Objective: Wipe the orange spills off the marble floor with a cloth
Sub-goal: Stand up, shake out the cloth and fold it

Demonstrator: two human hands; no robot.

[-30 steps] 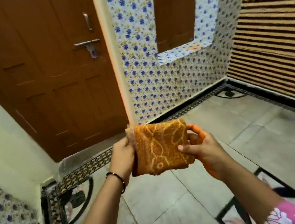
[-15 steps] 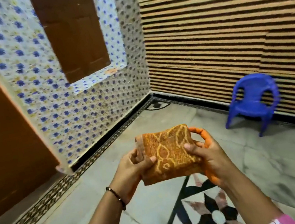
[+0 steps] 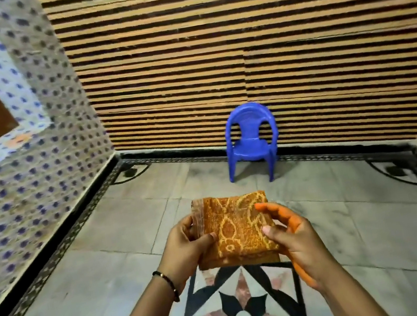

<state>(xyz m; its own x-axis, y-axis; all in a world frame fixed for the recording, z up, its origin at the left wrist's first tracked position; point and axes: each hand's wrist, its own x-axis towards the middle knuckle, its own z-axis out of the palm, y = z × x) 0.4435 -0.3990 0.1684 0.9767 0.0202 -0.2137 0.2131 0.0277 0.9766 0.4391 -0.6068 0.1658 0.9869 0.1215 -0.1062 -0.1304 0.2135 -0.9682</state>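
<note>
Right now both hands are holding a folded orange patterned towel (image 3: 235,227) up in the air above the marble floor (image 3: 125,259), the left hand (image 3: 186,242) pinching its left edge with thumb on top and the right hand (image 3: 292,235), its fingers stained orange, gripping the right side with thumb pressing the face. No orange spill is showing on the floor ahead, so the risk I'm seeing is wiping the wrong patch or missing the mess altogether. Those stained fingers could also be smearing colour onto clean stone, or the thick fold could be slipping open once one hand lets go.
</note>
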